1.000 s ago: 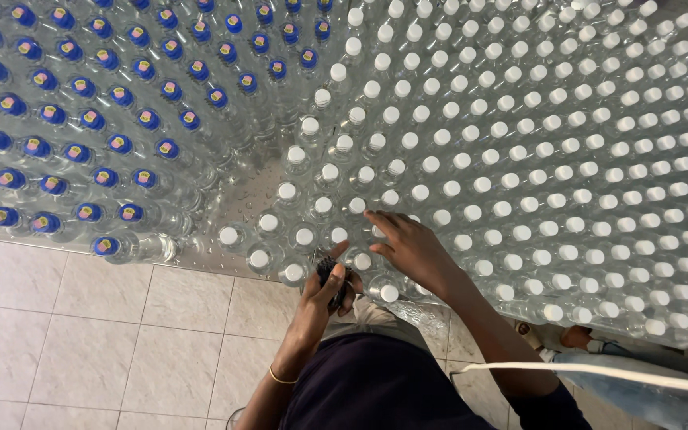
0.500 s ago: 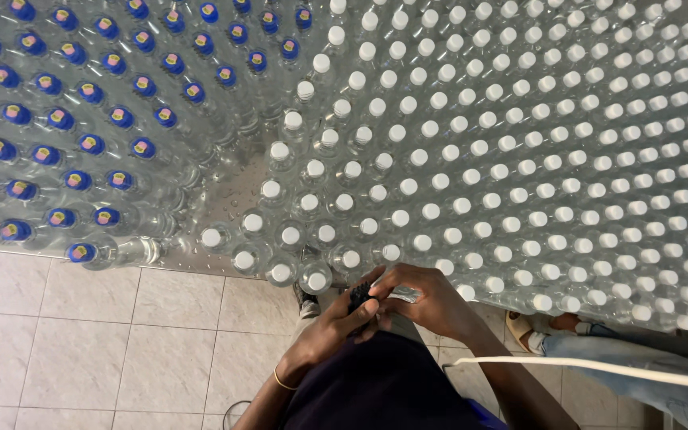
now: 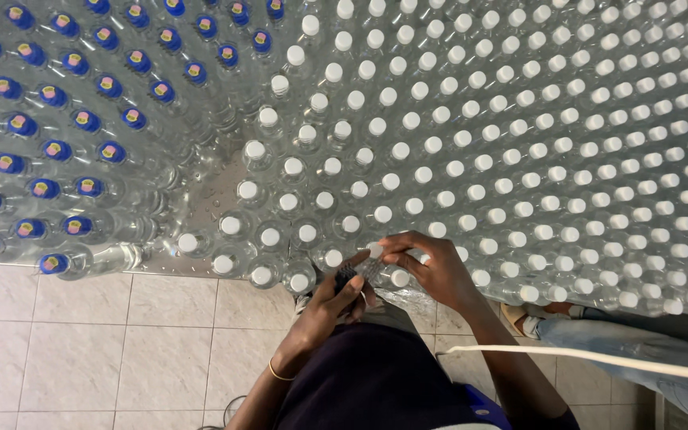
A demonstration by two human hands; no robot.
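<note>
A large block of clear plastic bottles with white caps [image 3: 471, 151] fills the upper right. Bottles with blue caps [image 3: 65, 119] stand at the upper left. My left hand [image 3: 332, 306] holds a small dark object [image 3: 346, 277] at the near edge of the block. My right hand [image 3: 431, 267] pinches the white cap of a clear bottle [image 3: 374, 256] at that near edge, right beside the left hand. Both hands touch over this bottle. A thin gold bangle [image 3: 279, 373] sits on my left wrist.
Beige floor tiles [image 3: 105, 342] lie below the bottles at lower left. Another person's leg in blue jeans [image 3: 623, 338] with a sandal [image 3: 523, 318] stands at the right. A white cord [image 3: 583, 358] crosses the lower right.
My right hand drew back from the white caps to the near edge and now pinches one bottle's cap. My left hand rose to meet it with the dark object.
</note>
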